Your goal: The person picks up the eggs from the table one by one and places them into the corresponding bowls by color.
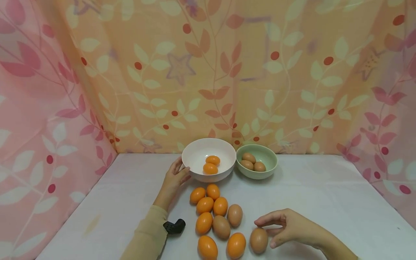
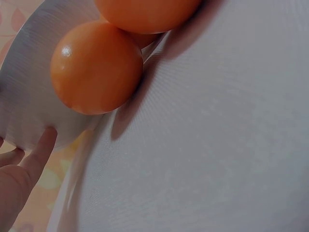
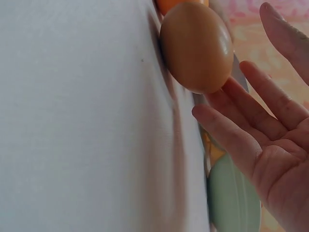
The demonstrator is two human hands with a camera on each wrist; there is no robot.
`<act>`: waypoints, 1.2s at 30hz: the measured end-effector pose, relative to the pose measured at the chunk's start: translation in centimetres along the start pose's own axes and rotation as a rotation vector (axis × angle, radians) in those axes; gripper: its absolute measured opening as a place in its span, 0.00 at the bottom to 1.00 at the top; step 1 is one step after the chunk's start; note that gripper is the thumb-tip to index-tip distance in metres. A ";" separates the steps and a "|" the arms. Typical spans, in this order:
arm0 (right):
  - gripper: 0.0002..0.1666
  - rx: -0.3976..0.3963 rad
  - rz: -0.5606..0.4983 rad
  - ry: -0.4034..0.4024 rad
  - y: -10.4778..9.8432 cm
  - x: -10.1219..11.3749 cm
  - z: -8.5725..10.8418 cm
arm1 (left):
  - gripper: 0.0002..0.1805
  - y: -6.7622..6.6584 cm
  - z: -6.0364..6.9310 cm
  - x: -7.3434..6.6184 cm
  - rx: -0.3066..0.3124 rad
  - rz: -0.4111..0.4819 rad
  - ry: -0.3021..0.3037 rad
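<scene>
My left hand rests against the left side of a white bowl, its fingertips touching the outer wall in the left wrist view. Two orange eggs lie inside that bowl. My right hand is spread around the right side of a brown egg on the table. Its fingers look loosely extended in the right wrist view, not closed on the egg. Left of that egg lie several orange eggs and two more brown eggs.
A green bowl holding three brown eggs stands right beside the white one. Both bowls are at the back of the white table, before a flowered curtain. A black device sits at the left wrist.
</scene>
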State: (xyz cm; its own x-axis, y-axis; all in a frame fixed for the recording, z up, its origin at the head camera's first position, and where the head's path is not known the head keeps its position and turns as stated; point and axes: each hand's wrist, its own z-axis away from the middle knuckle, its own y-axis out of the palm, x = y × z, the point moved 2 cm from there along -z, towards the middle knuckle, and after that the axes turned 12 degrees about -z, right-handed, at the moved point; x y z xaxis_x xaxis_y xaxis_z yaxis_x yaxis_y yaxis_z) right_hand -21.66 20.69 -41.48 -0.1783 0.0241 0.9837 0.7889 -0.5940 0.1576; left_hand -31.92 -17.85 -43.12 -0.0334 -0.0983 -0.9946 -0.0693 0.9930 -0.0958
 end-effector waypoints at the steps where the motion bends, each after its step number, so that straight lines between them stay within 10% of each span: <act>1: 0.32 0.000 -0.008 0.004 0.0 -0.1 -0.1 | 0.38 0.0 0.0 0.0 -0.003 0.000 -0.001; 36: 0.29 -0.037 0.112 0.065 0.6 -1.2 -0.7 | 0.37 0.0 0.0 0.0 -0.003 0.003 0.005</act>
State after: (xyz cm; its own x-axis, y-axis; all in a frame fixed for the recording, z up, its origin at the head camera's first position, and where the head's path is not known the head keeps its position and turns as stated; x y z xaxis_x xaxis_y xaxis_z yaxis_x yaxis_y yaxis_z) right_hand -21.35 19.76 -42.58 -0.1289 -0.0958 0.9870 0.7841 -0.6191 0.0423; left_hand -31.94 -17.83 -43.17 -0.0389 -0.0956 -0.9947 -0.0719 0.9931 -0.0926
